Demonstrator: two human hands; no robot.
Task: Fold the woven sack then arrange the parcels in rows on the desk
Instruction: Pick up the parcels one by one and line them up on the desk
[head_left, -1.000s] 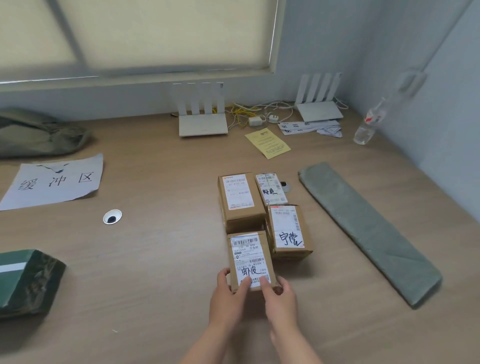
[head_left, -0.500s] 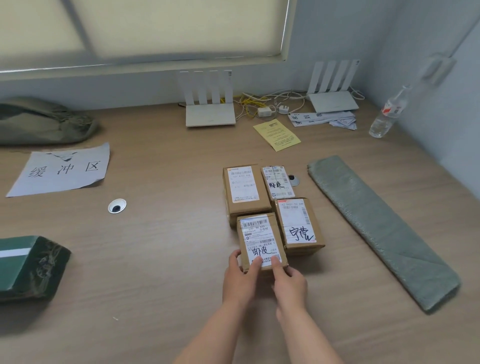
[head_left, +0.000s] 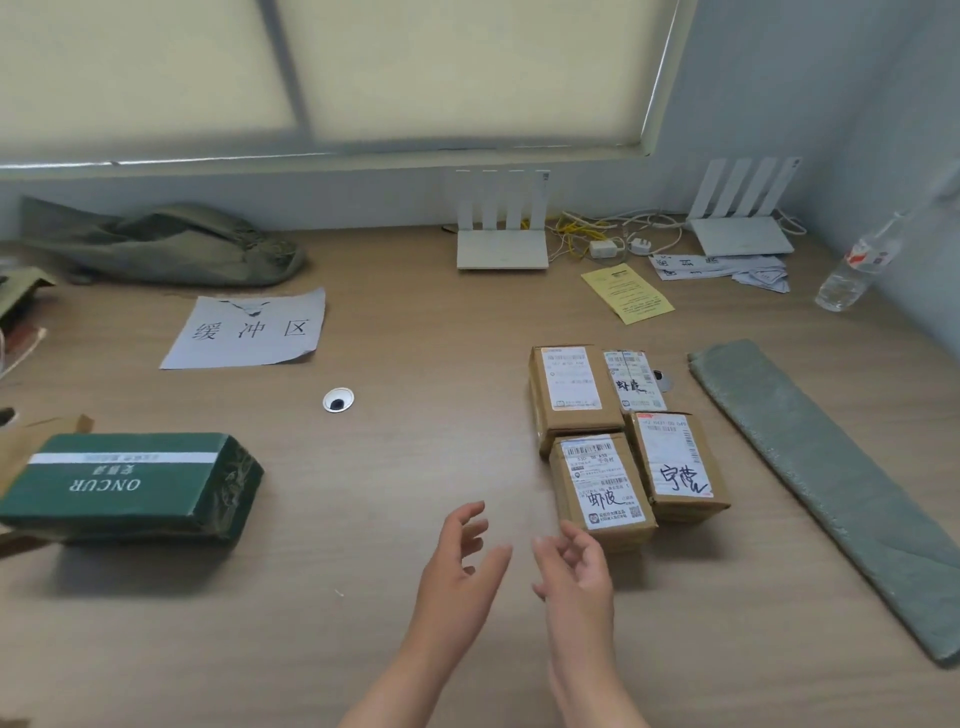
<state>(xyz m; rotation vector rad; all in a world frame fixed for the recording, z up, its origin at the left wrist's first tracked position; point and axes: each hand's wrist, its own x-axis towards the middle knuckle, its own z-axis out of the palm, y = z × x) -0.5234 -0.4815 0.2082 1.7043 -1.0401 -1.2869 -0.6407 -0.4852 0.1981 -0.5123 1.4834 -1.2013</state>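
Several brown cardboard parcels with white labels sit packed in two rows on the wooden desk (head_left: 415, 649): the near-left parcel (head_left: 601, 488), the near-right parcel (head_left: 675, 462), the far-left parcel (head_left: 571, 392) and a thin far-right parcel (head_left: 635, 378). The folded grey-green woven sack (head_left: 821, 478) lies as a long strip to their right. A green ONCUR parcel (head_left: 130, 486) rests at the left. My left hand (head_left: 460, 561) and right hand (head_left: 576, 571) hover just in front of the near-left parcel, fingers apart, touching nothing.
A crumpled green bag (head_left: 171, 244) and a paper sign (head_left: 249, 330) lie at the back left. Two white routers (head_left: 501, 234) (head_left: 740, 218), cables, a yellow leaflet (head_left: 626, 293) and a plastic bottle (head_left: 857, 265) line the back. A cable grommet (head_left: 337, 400) sits mid-desk.
Both hands pushed the near-left parcel forward against the far-left one, then let go and drew back toward me and leftward. The view swung left, showing the whole green parcel.
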